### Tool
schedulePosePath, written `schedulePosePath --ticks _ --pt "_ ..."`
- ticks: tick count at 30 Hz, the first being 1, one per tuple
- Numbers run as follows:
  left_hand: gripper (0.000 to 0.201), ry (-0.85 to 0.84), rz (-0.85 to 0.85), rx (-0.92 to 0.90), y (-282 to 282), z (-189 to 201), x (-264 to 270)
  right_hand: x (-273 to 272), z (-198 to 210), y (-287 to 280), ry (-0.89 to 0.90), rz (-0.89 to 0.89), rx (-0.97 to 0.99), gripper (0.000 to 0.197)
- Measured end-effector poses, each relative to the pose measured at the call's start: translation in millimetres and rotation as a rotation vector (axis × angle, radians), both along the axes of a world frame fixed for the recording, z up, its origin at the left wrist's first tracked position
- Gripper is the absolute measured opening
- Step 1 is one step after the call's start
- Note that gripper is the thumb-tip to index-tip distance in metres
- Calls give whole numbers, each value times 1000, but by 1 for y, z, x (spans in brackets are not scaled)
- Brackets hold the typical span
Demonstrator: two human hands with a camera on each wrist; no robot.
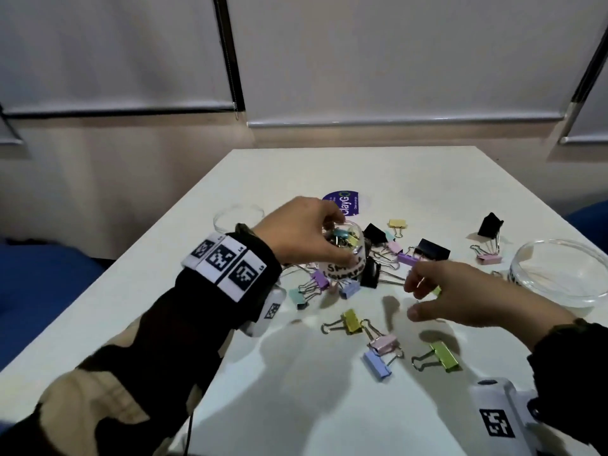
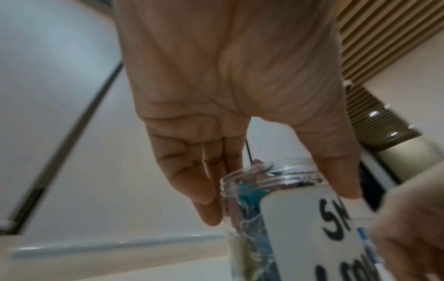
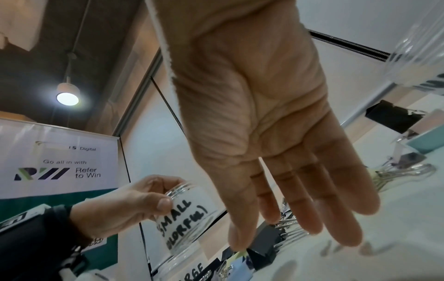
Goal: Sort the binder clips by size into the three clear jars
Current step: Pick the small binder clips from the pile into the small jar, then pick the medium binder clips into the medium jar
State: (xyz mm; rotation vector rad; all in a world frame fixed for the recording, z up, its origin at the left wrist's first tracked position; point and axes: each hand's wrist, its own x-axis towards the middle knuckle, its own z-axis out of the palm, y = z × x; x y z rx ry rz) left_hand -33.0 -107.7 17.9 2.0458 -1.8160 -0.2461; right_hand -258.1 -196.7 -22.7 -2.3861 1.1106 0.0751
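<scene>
Reading "SMALL COLORFUL" — jar (image 3: pixel 190 214) label

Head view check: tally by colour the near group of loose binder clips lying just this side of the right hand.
yellow clip: 1
pink clip: 1
blue clip: 1
green clip: 1
Total: 4

Clips (image 1: pixel 437 355) before jar (image 1: pixel 342 255); on table (image 1: pixel 411 172)
</scene>
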Motion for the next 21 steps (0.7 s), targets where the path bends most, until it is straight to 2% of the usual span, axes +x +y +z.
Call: schedulePosePath --ticks 7,12,15,21 --pt "63 -95 307 65 43 -7 71 30 -1 1 182 90 -101 43" --pt "71 -121 477 96 64 -15 109 40 2 2 262 120 -147 45" --pt "64 -169 532 135 68 -21 123 46 2 3 311 150 -179 47" --pt "68 -190 564 202 58 -32 139 55 -1 4 374 183 -219 43"
